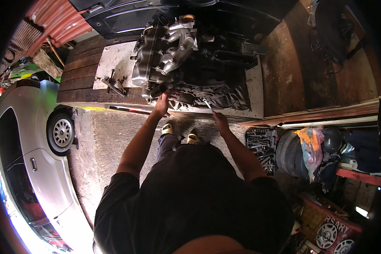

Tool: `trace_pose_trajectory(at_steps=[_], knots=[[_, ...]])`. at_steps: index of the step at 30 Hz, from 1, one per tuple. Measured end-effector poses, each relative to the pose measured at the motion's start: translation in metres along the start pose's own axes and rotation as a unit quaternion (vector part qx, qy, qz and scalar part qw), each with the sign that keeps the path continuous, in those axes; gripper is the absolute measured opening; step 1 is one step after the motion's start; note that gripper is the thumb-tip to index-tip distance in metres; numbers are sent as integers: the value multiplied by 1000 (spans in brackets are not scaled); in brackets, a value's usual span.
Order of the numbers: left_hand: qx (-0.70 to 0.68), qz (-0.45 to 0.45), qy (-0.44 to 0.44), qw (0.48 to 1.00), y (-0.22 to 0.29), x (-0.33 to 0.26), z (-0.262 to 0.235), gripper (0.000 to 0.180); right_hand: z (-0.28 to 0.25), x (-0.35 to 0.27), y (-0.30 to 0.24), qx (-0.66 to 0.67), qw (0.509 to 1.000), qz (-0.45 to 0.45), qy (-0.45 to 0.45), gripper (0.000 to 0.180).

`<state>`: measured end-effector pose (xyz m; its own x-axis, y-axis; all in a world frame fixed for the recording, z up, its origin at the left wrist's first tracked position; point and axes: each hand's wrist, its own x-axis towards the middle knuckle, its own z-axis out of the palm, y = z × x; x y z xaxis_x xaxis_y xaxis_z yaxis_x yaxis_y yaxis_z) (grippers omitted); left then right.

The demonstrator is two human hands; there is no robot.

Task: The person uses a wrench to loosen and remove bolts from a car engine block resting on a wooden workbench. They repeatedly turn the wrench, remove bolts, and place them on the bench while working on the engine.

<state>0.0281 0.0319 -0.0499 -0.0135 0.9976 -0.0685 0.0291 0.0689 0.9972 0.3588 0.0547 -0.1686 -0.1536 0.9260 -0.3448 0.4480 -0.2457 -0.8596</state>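
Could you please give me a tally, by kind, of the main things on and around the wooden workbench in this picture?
Engine: 1
Wrench, held in the right hand: 1
Open tool case on the ground: 1
Tyre beside the case: 1
Silver car: 1
Total: 5
The left hand rests on the engine.

At twelve o'clock the engine (169,46) is dull silver-grey over black, on a dark brown plank bench (292,72). The wrench (208,104) gleams silver. At nine o'clock a silver car (38,165); at eleven, red corrugated sheeting (57,19).
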Motion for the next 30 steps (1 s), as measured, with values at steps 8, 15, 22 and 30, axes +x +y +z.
trace_pose_trajectory(at_steps=[8,15,22,30], knots=[[-20,-3,-7,1000,5,-1,0,77,31,14,10,70,997,37,-16,45],[-1,-14,-8,1000,23,-6,2,75,34,16,13,33,999,22,-9,46],[9,-26,-8,1000,33,-9,5,78,26,11,-1,-7,999,46,12,46],[-2,-13,12,1000,12,-8,2,79,3,4,-40,-150,988,7,45,51]])
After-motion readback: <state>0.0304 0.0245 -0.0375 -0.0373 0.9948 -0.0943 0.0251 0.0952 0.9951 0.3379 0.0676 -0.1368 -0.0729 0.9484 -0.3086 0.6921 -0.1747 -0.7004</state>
